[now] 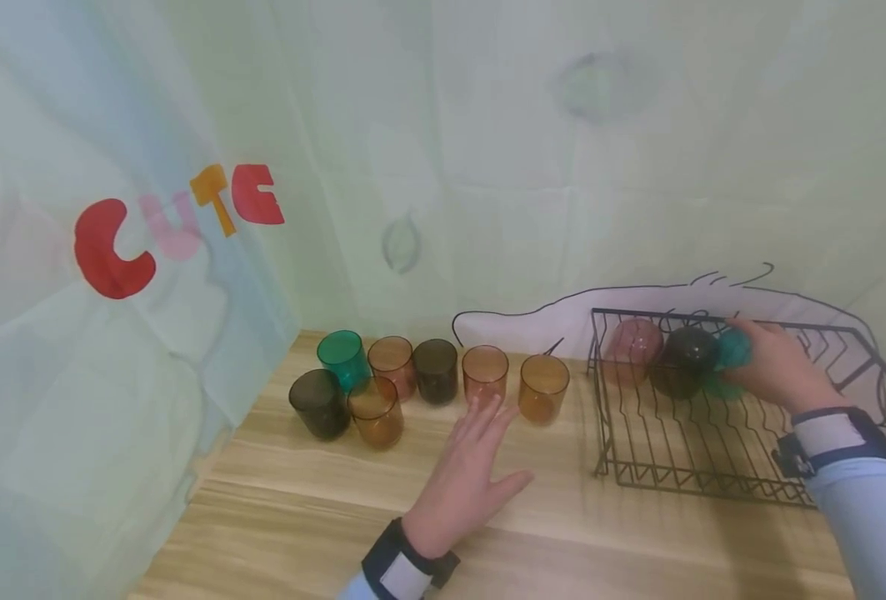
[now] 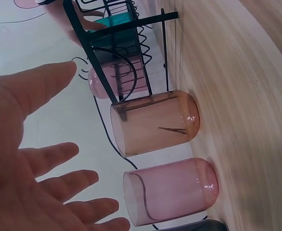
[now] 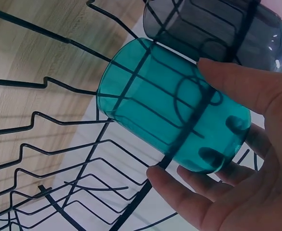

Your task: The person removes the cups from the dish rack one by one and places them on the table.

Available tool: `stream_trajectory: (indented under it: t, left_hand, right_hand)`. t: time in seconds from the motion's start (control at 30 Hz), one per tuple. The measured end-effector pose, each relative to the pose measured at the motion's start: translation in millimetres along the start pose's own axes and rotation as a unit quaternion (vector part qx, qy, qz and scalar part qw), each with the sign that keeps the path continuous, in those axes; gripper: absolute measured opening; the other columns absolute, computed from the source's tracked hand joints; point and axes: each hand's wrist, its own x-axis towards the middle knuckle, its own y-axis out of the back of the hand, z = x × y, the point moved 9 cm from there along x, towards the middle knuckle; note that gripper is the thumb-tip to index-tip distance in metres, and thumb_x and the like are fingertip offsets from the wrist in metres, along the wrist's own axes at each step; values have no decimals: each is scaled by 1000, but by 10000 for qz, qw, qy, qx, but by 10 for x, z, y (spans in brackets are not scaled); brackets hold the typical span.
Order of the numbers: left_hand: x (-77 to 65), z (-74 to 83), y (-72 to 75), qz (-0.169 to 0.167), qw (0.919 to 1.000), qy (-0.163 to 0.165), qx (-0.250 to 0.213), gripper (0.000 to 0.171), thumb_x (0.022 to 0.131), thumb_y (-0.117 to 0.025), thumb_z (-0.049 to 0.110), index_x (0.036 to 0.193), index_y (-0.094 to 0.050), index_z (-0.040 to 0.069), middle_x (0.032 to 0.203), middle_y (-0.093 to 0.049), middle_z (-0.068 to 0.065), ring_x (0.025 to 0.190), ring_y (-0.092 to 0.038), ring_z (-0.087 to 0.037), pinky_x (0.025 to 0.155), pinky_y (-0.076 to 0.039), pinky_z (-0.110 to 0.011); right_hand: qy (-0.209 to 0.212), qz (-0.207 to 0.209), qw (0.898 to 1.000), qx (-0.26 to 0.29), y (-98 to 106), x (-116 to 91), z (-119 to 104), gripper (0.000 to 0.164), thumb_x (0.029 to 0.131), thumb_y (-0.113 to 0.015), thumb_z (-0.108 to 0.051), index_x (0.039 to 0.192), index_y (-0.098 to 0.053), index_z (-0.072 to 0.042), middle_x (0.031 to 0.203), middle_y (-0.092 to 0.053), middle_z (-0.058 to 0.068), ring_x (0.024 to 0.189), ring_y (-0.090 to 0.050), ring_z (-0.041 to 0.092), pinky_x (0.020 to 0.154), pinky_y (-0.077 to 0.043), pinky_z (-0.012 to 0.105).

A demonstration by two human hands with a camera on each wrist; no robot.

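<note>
Over the black wire rack, my right hand (image 1: 776,367) grips a teal cup (image 3: 174,106), thumb on one side and fingers around its base. The teal cup is upside down, its mouth toward the rack wires. Beside it in the rack stand a dark grey cup (image 1: 686,358) and a pink cup (image 1: 633,354), both also mouth down. My left hand (image 1: 465,483) is spread, its fingers straight, in front of an upright pink cup (image 1: 485,371) on the table. Nothing is held in it, and an amber cup (image 1: 543,390) stands to its right.
The wire rack (image 1: 683,479) occupies the right side of the wooden table (image 1: 277,517). Farther left stand more upright cups: green (image 1: 342,358), pink (image 1: 392,362), two dark (image 1: 437,375) and amber (image 1: 377,417). A printed cloth (image 1: 488,167) hangs behind.
</note>
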Motion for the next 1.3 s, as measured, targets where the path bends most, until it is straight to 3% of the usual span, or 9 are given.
stream_trajectory:
  t: [0.37, 0.6, 0.8, 0.97, 1.3]
  left_hand:
    - [2, -37, -10, -41, 9997, 197, -128, 81, 82, -66, 48, 147, -28, 20, 155, -23, -8, 143, -19, -34, 113, -22, -56]
    - [-4, -38, 13, 14, 9996, 233, -171, 81, 81, -68, 46, 147, -28, 21, 155, -23, -8, 144, -17, -31, 113, -21, -56]
    - [-19, -52, 26, 38, 9994, 297, -146, 81, 81, -67, 47, 147, -26, 26, 156, -22, -7, 144, -16, -29, 114, -20, -54]
    - [-28, -54, 40, 84, 9993, 298, -200, 79, 82, -66, 47, 147, -27, 25, 155, -23, -8, 144, -17, -28, 114, -21, -54]
    - [-27, -64, 48, 145, 9981, 365, -476, 71, 85, -64, 42, 144, -33, 20, 154, -26, -7, 143, -21, -27, 114, -21, -55]
  right_hand:
    - [-32, 46, 10000, -17, 22, -85, 20, 78, 84, -65, -35, 142, -29, 3, 134, -36, 38, 115, -35, 57, 87, -33, 73]
    - [9, 160, 9998, 78, 58, -156, 85, 81, 75, -74, -31, 137, -36, 4, 124, -46, 36, 105, -46, 55, 76, -41, 68]
    - [-16, 356, 9994, 38, 178, -260, 69, 83, 73, -75, -32, 138, -36, 2, 124, -43, 38, 105, -43, 56, 72, -42, 68]
    - [-115, 801, 9967, 58, 357, -384, -23, 82, 73, -76, -28, 139, -36, -1, 127, -37, 40, 105, -38, 58, 67, -41, 70]
    - [19, 1664, 9861, -43, 633, -666, -457, 81, 73, -75, -19, 143, -35, -11, 141, -29, 37, 109, -37, 60, 75, -36, 74]
